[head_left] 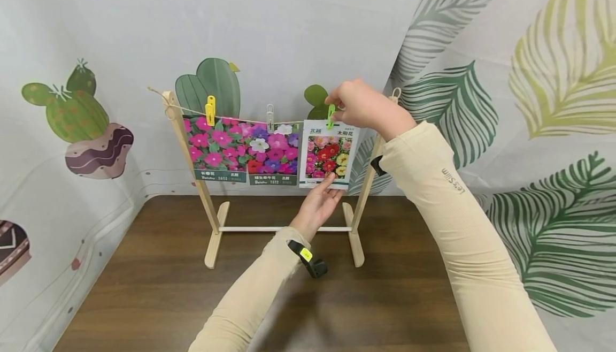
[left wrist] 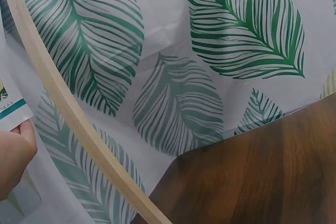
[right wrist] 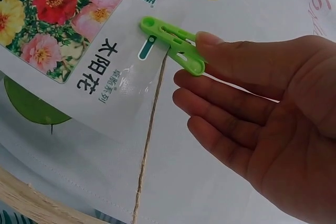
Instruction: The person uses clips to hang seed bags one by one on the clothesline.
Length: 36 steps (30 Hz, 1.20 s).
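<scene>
A white seed packet (head_left: 328, 154) with flower pictures hangs at the right end of a twine line (right wrist: 150, 124). At its top edge sits a green clothespin (right wrist: 170, 43), clipped over the packet and the twine. My right hand (head_left: 363, 107) pinches the upper end of that clothespin between thumb and index finger; the other fingers are spread loosely below in the right wrist view. Low on the packet, my left hand (head_left: 316, 207) holds the bottom edge, thumb in front and fingers behind. Only part of this hand (left wrist: 14, 153) shows at the left wrist view's edge.
A wooden stand (head_left: 192, 165) carries the twine above a brown table (head_left: 385, 298). To the left hang a pink-flower packet (head_left: 218, 148) under a yellow clothespin (head_left: 210, 110) and a mixed-flower packet (head_left: 273, 154) under a pale clothespin (head_left: 270, 119). A patterned cloth (head_left: 308, 20) hangs behind.
</scene>
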Tool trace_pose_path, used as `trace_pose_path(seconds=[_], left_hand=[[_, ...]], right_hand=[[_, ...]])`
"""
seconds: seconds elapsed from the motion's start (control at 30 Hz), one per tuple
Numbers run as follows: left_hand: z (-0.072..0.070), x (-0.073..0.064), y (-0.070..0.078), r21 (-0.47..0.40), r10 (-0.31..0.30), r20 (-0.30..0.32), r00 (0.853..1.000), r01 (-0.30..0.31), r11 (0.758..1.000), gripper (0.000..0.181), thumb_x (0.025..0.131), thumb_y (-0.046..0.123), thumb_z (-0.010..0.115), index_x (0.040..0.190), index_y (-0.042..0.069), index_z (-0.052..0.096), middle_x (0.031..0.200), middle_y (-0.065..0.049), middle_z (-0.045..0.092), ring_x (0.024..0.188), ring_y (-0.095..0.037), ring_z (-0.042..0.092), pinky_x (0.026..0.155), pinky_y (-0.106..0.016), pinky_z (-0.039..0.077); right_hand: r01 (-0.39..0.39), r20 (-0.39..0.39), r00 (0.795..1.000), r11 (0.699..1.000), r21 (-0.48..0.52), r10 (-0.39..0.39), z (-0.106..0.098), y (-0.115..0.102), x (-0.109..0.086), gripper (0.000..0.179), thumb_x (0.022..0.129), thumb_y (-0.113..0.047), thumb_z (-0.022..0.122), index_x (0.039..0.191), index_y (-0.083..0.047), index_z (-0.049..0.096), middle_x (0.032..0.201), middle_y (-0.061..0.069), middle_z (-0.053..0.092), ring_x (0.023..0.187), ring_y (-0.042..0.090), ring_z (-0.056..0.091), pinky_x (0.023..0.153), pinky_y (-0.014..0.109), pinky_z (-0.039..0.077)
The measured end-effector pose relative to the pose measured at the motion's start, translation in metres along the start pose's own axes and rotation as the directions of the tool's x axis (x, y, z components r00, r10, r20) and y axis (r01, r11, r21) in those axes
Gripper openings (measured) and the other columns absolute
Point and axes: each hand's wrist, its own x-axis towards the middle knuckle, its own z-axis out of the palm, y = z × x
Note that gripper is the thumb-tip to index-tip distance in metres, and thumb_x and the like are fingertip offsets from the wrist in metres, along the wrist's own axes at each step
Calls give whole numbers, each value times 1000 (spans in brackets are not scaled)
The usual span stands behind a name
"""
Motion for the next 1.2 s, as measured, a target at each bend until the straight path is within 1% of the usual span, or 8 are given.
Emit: trace_pose_path(seconds=[0.13,0.33,0.57,0.67,0.77,0.93,1.0,1.2], left_hand=[[0,0,0,5,7,-13,1000,-7,1000,34,99,1,47,132,-1,39,131,-14,45,139,-29,31,114,-38,22],[-1,0,0,7,14,-19,1000,-14,1000,45,99,1,46,142,-2,30,137,-14,40,139,-27,30,114,-36,24],[-2,1,0,-22,18,-14,1000,-19,1000,39,99,-2,46,136,-1,36,131,-14,45,138,-27,33,112,-36,27],[-3,1,-1,-29,14,-18,1000,-15,999,39,99,-3,46,136,-2,35,130,-15,45,138,-28,33,112,-36,28],[-4,1,0,-27,11,-23,1000,-12,1000,45,98,-4,45,141,-3,30,138,-17,41,139,-28,32,113,-36,26],[-6,2,0,-18,11,-21,1000,-11,1000,56,98,-6,43,147,-3,17,151,-21,25,142,-29,25,115,-36,20],[-7,3,0,-6,16,-16,1000,-16,1000,58,98,-6,43,148,-4,13,153,-21,20,142,-30,23,116,-36,18],[-7,4,0,24,30,-8,1000,-30,999,59,98,-6,43,148,-6,11,154,-22,17,143,-30,20,116,-37,18]], right_hand=[[3,-1,1000,1000,4,-3,0,0,-1,39,93,-8,62,130,4,56,127,20,59,115,33,55,98,43,43],[2,1,1000,1000,19,-2,1,1,0,37,94,-8,61,129,4,56,127,20,59,116,33,55,100,43,42],[10,-9,1000,999,30,-10,2,1,0,36,93,-8,62,127,4,57,125,20,60,115,32,56,99,42,43],[9,-11,1000,999,33,-9,3,2,1,37,93,-7,62,127,4,57,125,20,60,114,32,56,98,42,43],[5,-13,1000,999,37,-5,3,3,1,37,93,-7,62,128,3,57,125,19,60,115,32,56,98,42,43],[6,-13,1000,999,49,-5,5,3,1,37,93,-7,62,128,4,56,125,20,60,115,33,56,99,42,43],[10,-16,1000,999,49,-9,5,4,1,37,93,-6,62,128,4,56,125,21,60,116,34,55,99,42,43],[12,-19,1000,999,45,-11,6,5,1,39,93,-7,62,129,4,55,127,20,59,117,33,55,100,42,42]])
